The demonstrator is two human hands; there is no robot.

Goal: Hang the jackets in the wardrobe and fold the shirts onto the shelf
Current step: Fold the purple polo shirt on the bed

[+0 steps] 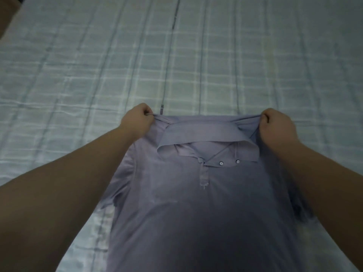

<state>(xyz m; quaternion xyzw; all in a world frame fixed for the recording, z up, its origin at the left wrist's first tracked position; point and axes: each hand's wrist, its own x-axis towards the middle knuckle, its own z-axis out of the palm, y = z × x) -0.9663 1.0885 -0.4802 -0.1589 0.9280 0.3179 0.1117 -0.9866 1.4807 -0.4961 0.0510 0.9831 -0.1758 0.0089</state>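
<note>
Holding the shirt [196, 203] by its two shoulders over the bed [78, 65], you're at the laying-out step, and a good fold starts here. Your left hand [137, 119] has its fingers curled tight on the shoulder seam at that side; level it with the other hand so the hem falls square. Between your hands the collar [208, 138] flops forward and the placket is open, two buttons [221, 163] showing. Flatten that before any fold, or it will bulk up the stack. Your right hand [275, 124] grips the far shoulder the same way (a fistful, not fingertips). Lower the shirt onto the bed with even tension, sleeves spread — the fabric looks soft and will likely crease if dropped.
</note>
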